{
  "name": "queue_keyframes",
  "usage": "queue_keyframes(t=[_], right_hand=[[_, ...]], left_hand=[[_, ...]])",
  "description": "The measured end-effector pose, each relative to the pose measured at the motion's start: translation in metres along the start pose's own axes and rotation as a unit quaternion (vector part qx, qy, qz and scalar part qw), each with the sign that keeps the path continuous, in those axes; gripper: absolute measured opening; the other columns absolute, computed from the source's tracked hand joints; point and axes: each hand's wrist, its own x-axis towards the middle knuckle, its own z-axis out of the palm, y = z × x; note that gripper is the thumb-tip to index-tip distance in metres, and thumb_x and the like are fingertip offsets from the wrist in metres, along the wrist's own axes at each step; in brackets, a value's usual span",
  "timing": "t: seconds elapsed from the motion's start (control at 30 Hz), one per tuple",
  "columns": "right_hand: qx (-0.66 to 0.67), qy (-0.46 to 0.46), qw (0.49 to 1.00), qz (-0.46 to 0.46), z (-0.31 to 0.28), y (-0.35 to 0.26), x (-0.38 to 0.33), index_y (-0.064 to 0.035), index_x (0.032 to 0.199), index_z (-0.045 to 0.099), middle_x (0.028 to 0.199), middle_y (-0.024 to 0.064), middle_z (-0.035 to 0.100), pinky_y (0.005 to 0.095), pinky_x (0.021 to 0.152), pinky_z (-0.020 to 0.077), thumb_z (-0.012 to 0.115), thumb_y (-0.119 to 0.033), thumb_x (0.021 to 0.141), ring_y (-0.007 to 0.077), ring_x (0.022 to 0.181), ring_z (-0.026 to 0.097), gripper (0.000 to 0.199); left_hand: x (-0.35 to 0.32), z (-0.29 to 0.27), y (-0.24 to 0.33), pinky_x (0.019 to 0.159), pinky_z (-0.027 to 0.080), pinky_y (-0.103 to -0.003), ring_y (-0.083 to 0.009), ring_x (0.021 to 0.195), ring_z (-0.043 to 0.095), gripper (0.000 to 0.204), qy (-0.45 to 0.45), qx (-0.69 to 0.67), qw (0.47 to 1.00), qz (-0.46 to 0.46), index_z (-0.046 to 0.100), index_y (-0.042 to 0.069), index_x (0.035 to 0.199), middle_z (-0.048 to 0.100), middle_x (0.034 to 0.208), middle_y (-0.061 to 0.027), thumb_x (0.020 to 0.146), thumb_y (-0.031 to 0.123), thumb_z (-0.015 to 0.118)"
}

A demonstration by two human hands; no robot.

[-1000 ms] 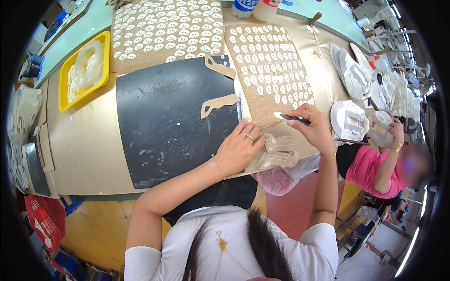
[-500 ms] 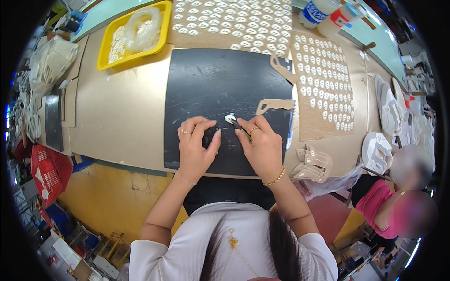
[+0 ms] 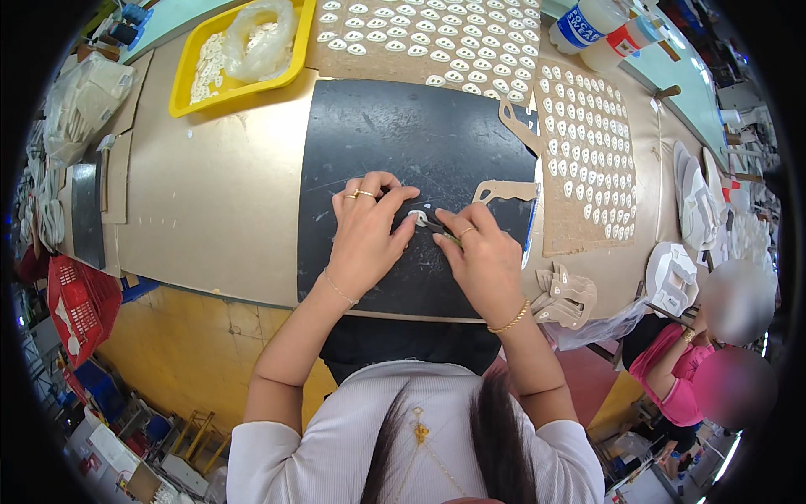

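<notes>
Near the centre of the head view, a small white piece (image 3: 418,217) lies on a black mat (image 3: 369,273), between the two hands. On its right, the right grip (image 3: 489,259) pinches a slim dark tool (image 3: 442,230) between thumb and forefinger, the tip at the edge of the piece. Left of it, the left grip (image 3: 367,227) is curved with thumb and forefinger spread apart, the thumb just beside the piece; I cannot tell whether it touches. The step in hand looks like close work on this single piece with the tool. The next move, I judge, calls for steadying the piece with the left fingers and keeping the tip under fine control.

Along the right edge of the mat, a tan handle-shaped cutout (image 3: 489,193) lies flat; more tan cutouts (image 3: 566,296) are stacked at the lower right. The counter (image 3: 214,210) has a smooth beige covering. At the upper middle, a brown sheet (image 3: 369,70) bears rows of white pieces, and a second sheet (image 3: 573,235) stands right of the mat with more. A yellow tray (image 3: 304,38) sits at upper left, bottles (image 3: 581,27) at upper right. Beyond the counter, the lower left shows a red basket (image 3: 82,302) and yellow floor (image 3: 189,336); at lower right is a co-worker in pink (image 3: 678,395).
</notes>
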Motion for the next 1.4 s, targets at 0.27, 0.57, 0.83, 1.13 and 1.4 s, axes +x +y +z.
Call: queue_keyframes(t=[0.27,0.57,0.83,1.13,1.4], right_hand=[[0.085,0.062,0.989,0.107,-0.051,0.052,0.016,-0.0056,0.113,0.07,0.102,0.0124,0.062,0.0368,0.076,0.0527,0.079,-0.013,0.085,0.0315,0.088,0.065,0.03],[0.021,-0.031,0.999,0.038,-0.038,0.081,0.039,-0.0015,0.108,0.068,0.103,0.0127,0.064,0.0399,0.077,0.0525,0.079,-0.009,0.085,0.0321,0.088,0.066,0.027],[-0.005,-0.091,0.992,0.087,-0.045,0.061,0.042,0.0004,0.1,0.064,0.097,0.0175,0.068,0.0423,0.075,0.052,0.076,-0.008,0.087,0.0371,0.085,0.067,0.02],[0.159,-0.148,0.944,0.251,-0.054,0.034,0.035,-0.0013,0.104,0.065,0.076,0.0085,0.07,0.0312,0.053,0.0481,0.07,-0.017,0.097,0.0187,0.056,0.065,0.018],[0.396,-0.127,0.876,0.244,-0.015,0.018,0.024,-0.0027,0.108,0.058,0.071,0.0058,0.066,0.0188,0.042,0.04,0.068,-0.016,0.1,0.0054,0.048,0.055,0.018]], left_hand=[[0.001,-0.005,0.003,0.099,0.033,-0.041,-0.0271,0.115,0.049,0.031,-0.007,-0.001,1.0,-0.025,0.068,0.012,0.117,0.055,0.121,-0.0059,0.087,0.013,0.075],[-0.003,-0.009,-0.001,0.1,0.035,-0.042,-0.0268,0.115,0.051,0.029,0.001,-0.037,0.999,-0.03,0.068,0.009,0.117,0.058,0.118,-0.007,0.088,0.011,0.073],[-0.011,0.002,-0.007,0.099,0.037,-0.042,-0.0264,0.112,0.054,0.023,0.047,-0.007,0.999,0.014,0.07,0.009,0.107,0.058,0.116,-0.0062,0.084,0.009,0.075],[-0.012,-0.008,-0.008,0.097,0.037,-0.043,-0.0266,0.112,0.055,0.016,0.06,0.023,0.994,0.084,0.073,0.009,0.097,0.06,0.115,-0.0063,0.081,0.011,0.076],[-0.013,0.0,-0.009,0.096,0.037,-0.041,-0.0261,0.109,0.055,0.021,0.082,-0.034,0.995,0.034,0.073,0.01,0.1,0.061,0.111,-0.0047,0.08,0.008,0.077]])
